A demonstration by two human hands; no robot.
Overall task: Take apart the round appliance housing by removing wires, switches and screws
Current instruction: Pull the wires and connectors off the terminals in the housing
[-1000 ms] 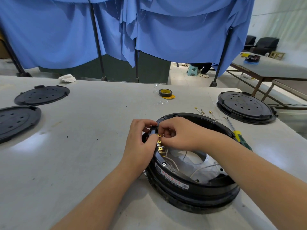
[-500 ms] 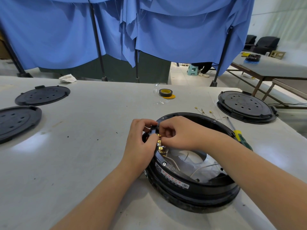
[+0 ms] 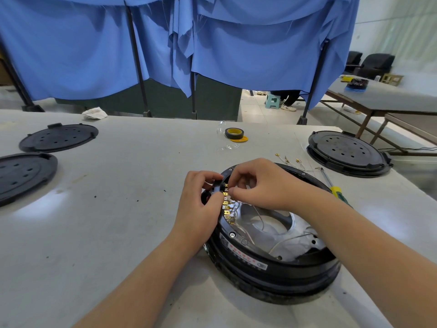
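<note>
Fingers: the left hand [image 3: 201, 204] pinches a small black switch block [image 3: 218, 185] at the housing's 10 o'clock rim; the right hand's [image 3: 264, 185] fingers [image 3: 233, 191] are curled narrow onto the brass terminals [image 3: 226, 204] just beside it, but whether they grip one I cannot tell.
Housing: round black housing [image 3: 272, 268] lies flat on the grey table [image 3: 118, 209], near its front edge, open side up.
Inside: white wires [image 3: 283, 242] run across the silver plate.
Loose wires: a few with brass ends [image 3: 287, 159] lie at the housing's 12 o'clock.
Screwdriver: yellow-green handle [image 3: 337, 191] at 2 o'clock, just beside the rim.
Tape: black roll [image 3: 234, 133] far at 12 o'clock.
Lids: two black discs [image 3: 59, 138] at 9 o'clock, well apart.
</note>
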